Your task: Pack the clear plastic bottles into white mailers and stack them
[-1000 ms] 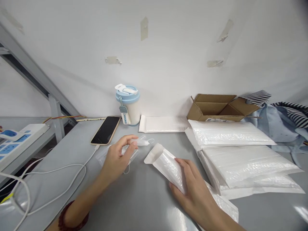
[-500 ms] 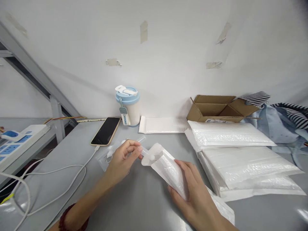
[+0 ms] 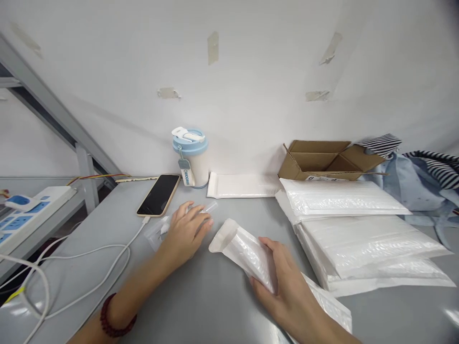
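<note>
My right hand (image 3: 287,286) is wrapped round a white bubble mailer (image 3: 247,251), thumb on the near side and fingers on the far side. The mailer lies at a slant, its flap end pointing up and left toward my other hand. My left hand (image 3: 188,231) holds nothing, its fingers apart and bent over a clear plastic bag (image 3: 153,235) with small white parts in it. A clear tube (image 3: 211,207) pokes out beyond its fingertips. The hand hides most of both, and whether it touches them I cannot tell.
Behind stand a phone (image 3: 158,195) on a white cable (image 3: 122,255), a blue-lidded cup (image 3: 191,157) and a flat white mailer (image 3: 245,185). To the right are stacked bubble mailers (image 3: 373,243), an open cardboard box (image 3: 322,160) and blue fabric (image 3: 409,186). A power strip (image 3: 32,210) is at far left.
My left hand has let go of a clear tube at the mailer's mouth and drawn back left, fingers spreading. That tube no longer shows at the mouth. My right hand keeps its hold.
</note>
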Demonstrator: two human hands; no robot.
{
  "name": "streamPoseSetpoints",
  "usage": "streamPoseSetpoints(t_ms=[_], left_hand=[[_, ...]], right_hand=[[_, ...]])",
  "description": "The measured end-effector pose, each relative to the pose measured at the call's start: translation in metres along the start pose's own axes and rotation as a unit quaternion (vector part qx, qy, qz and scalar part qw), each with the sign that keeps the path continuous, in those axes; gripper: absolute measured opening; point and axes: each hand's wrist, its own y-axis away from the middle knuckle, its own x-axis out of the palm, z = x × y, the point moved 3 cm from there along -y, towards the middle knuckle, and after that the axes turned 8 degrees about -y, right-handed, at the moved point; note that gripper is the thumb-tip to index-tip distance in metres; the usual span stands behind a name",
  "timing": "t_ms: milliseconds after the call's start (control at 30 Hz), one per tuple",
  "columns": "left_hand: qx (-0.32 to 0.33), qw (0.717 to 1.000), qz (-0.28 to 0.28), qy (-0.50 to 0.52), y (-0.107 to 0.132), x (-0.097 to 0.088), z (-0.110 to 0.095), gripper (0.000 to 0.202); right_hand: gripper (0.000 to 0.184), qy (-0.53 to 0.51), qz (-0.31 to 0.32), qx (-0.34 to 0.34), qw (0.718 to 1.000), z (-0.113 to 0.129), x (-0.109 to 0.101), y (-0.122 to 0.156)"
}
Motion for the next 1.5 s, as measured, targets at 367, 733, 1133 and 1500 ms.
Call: streamPoseSetpoints(t_ms=[367,733,1133,1500], left_hand=[[0.007,0.995,-0.046,0.091,0.003,-0.027,-0.011,0.019],[0.082,0.984,-0.019,0.159,0.005,-0.024,-0.010,0.020],[-0.058,0.989,-0.076,0.112,0.011,-0.020,-0.024,0.024],[-0.185,0.942,0.050,0.276,0.013,-0.031,-0.031,0.016]], right_hand=[[0.069,0.021,0.031,0.040,0.998,-0.005,0.003,-0.001],[0.062,-0.052,-0.013,0.061,0.997,0.000,0.003,0.002],[0.057,-0.059,-0.066,-0.014,0.996,0.006,0.001,0.001],[0.059,-0.066,-0.058,-0.037,0.995,0.009,-0.003,-0.001]])
